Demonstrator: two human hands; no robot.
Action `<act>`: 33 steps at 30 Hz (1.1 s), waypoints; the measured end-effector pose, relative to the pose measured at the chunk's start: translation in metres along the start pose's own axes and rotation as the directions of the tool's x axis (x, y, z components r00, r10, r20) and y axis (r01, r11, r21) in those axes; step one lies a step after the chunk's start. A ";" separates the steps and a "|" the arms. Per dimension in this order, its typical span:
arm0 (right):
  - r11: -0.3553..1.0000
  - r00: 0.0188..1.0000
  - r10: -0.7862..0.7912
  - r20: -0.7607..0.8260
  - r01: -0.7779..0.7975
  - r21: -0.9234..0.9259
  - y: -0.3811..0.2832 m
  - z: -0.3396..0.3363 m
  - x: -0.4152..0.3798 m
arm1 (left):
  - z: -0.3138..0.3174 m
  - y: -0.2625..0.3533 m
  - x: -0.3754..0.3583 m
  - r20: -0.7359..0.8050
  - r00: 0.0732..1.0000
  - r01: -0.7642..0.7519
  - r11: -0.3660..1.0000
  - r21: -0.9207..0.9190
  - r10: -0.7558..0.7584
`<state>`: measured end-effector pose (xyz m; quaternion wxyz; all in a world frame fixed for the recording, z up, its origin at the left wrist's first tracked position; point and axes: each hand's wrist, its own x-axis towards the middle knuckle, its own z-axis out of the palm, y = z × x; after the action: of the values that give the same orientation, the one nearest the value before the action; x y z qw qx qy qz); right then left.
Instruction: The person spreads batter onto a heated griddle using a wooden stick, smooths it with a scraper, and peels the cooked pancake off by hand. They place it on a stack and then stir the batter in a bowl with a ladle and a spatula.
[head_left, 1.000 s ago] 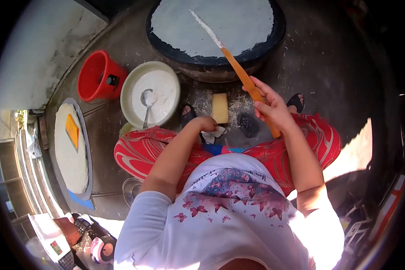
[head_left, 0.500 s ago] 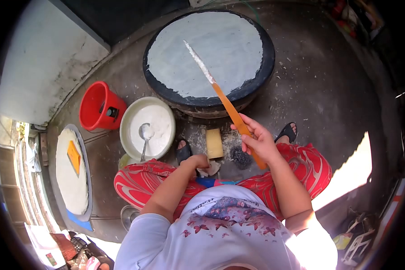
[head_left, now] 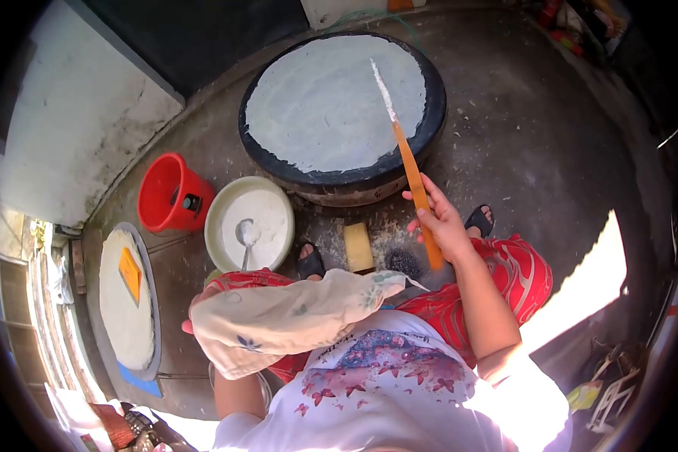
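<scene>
The right hand (head_left: 438, 226) is closed around the handle of a long orange flat spatula (head_left: 408, 162), whose white-coated blade reaches over the right part of the round black griddle (head_left: 429, 132), which carries a thin sheet of pale batter (head_left: 331, 102). The left hand (head_left: 196, 316) is mostly hidden under a pale patterned cloth (head_left: 294, 316) that it carries across the lap; how far it is open I cannot tell.

I think the thin sheet may tear if the blade goes in too steeply. The cloth hangs near the white round bowl of batter with a ladle (head_left: 250, 224) and could dip into it.

On the floor, free room is mainly to the right of the griddle. The left side is crowded: a red plastic bucket (head_left: 169, 194) stands just beside the bowl, and a round tray with finished sheets (head_left: 128, 301) lies near the floor's left edge. A yellow block (head_left: 358, 247) rests between the feet, close to the griddle's base.
</scene>
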<state>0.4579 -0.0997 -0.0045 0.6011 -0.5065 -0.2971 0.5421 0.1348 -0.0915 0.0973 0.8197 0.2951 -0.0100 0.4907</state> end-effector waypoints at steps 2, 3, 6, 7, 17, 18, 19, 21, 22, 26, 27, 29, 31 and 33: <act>0.994 0.996 0.081 -0.045 -0.084 -0.070 -0.004 -0.004 0.005 | -0.005 -0.013 -0.014 -0.165 0.986 -0.034 0.999 0.038 0.040; 0.994 0.996 0.078 -0.044 -0.081 -0.075 -0.003 -0.007 0.011 | -0.013 -0.018 -0.022 -0.332 0.940 -0.057 0.995 0.083 0.082; 0.978 0.983 0.135 -0.123 -0.152 -0.146 0.001 -0.017 0.041 | -0.038 -0.023 -0.054 -0.474 0.881 -0.071 0.986 -0.149 -0.008; 0.972 0.982 0.117 -0.151 -0.144 -0.185 0.003 -0.019 0.053 | -0.035 -0.020 -0.058 -0.438 0.897 -0.054 0.966 -0.253 -0.064; 0.913 0.940 0.192 -0.281 -0.276 -0.302 -0.001 -0.026 0.137 | -0.035 0.017 -0.107 -0.535 0.844 -0.027 1.000 0.010 0.028; 0.912 0.941 0.192 -0.279 -0.276 -0.303 -0.003 -0.025 0.142 | -0.041 0.015 -0.113 -0.536 0.844 -0.029 1.000 0.011 0.030; 0.907 0.934 0.212 -0.288 -0.298 -0.299 -0.005 -0.024 0.147 | -0.050 0.012 -0.119 -0.592 0.805 0.015 0.995 0.103 0.049; 0.901 0.927 0.230 -0.297 -0.318 -0.296 -0.008 -0.023 0.159 | -0.051 0.007 -0.118 -0.685 0.727 0.116 0.972 0.202 0.056; 0.898 0.921 0.228 -0.315 -0.324 -0.297 -0.007 -0.022 0.166 | -0.056 0.006 -0.121 -0.684 0.727 0.116 0.972 0.202 0.055; 0.860 0.942 0.145 -0.301 -0.271 -0.432 -0.007 -0.013 0.178 | -0.070 0.003 -0.128 -0.778 0.614 0.062 0.974 0.220 0.136; 0.861 0.942 0.145 -0.302 -0.270 -0.431 0.017 -0.026 0.198 | -0.073 0.003 -0.129 -0.767 0.627 0.086 0.967 0.239 0.134; 0.386 0.871 -0.483 -0.093 0.117 -0.915 0.086 -0.062 0.250 | -0.077 0.003 -0.130 -0.755 0.642 0.110 0.959 0.260 0.132; 0.650 0.951 -0.213 -0.226 -0.035 -0.759 0.021 -0.015 0.192 | -0.079 0.002 -0.130 -0.770 0.620 0.098 0.959 0.266 0.150; 0.812 0.957 0.091 -0.275 -0.231 -0.536 -0.003 -0.002 0.163 | -0.076 0.002 -0.129 -0.758 0.637 0.107 0.957 0.269 0.142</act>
<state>0.4994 0.0550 -0.0335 0.4077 -0.7452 -0.3254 0.4155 0.0453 -0.1559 -0.0042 0.6882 0.1740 0.4091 0.5734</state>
